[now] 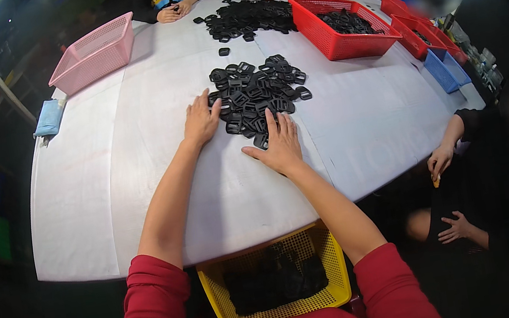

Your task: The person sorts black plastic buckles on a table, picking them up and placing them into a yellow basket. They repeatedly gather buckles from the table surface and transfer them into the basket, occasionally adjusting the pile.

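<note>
A loose pile of black plastic buckles (252,93) lies on the white table (149,122) in front of me. My left hand (200,121) rests at the pile's left edge, its fingers apart and the tips against the outermost buckles. At the near edge of the pile, my right hand (280,145) lies palm down with fingers spread, and its fingertips reach the nearest buckles. Neither hand grips anything that I can see. A single buckle (224,51) sits apart, beyond the pile.
A larger heap of black buckles (252,16) lies farther back, near two seated people. Around the table stand a pink basket (93,58), a red basket (350,45) holding black pieces, and a blue basket (447,70). Below the near edge is a yellow basket (336,272). Someone sits at right.
</note>
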